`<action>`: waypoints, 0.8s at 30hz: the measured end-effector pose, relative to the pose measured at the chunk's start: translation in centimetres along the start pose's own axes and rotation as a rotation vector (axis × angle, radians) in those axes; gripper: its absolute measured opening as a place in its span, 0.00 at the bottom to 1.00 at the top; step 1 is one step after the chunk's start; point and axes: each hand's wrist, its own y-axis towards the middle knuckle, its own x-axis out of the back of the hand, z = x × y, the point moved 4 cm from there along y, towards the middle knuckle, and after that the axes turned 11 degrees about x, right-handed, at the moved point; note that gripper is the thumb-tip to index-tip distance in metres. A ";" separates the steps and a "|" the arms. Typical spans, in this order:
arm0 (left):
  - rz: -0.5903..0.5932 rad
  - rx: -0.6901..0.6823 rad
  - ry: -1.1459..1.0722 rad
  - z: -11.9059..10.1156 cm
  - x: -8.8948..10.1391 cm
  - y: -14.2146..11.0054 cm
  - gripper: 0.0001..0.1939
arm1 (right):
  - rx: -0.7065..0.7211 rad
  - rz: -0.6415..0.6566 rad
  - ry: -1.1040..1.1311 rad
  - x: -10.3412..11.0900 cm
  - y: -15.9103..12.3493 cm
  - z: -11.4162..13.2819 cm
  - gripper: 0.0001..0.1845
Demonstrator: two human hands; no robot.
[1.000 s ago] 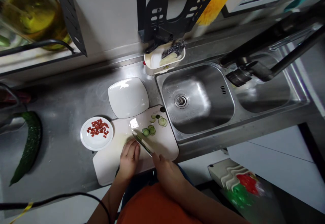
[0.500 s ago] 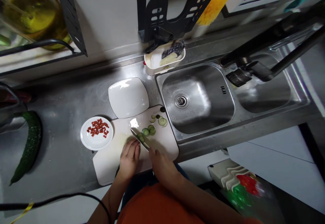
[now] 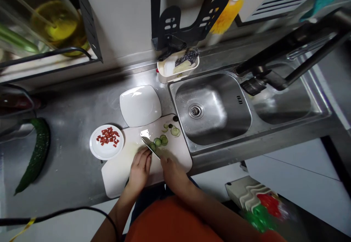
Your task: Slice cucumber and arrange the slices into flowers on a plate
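Note:
A white cutting board (image 3: 116, 178) lies on the counter in front of me. My right hand (image 3: 174, 172) grips the handle of a kitchen knife (image 3: 150, 147), its blade slanting up to the left. Closed fingers of my left hand (image 3: 139, 170) press on a cucumber just left of the blade. That cucumber is mostly hidden under the hand; a dark green bit shows by the wrist. Thin cucumber slices (image 3: 160, 140) lie along the blade's right side, and more slices (image 3: 174, 131) rest near the board's upper right corner.
Left of the board, a round plate (image 3: 94, 148) holds chopped red pieces (image 3: 108, 136). A white square plate (image 3: 140, 106) touches the board's far edge. A whole cucumber (image 3: 35, 158) lies at far left. On the right are a steel sink (image 3: 219, 125) and a dark faucet (image 3: 290, 48).
The view has shifted slightly, so the counter items appear a little to the right. Both hands stay almost in place, with the knife still against the cucumber.

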 end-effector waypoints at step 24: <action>-0.032 0.156 0.251 10.8 8.0 -7.9 0.23 | 0.109 -0.074 -0.317 2.0 -1.7 -2.6 0.24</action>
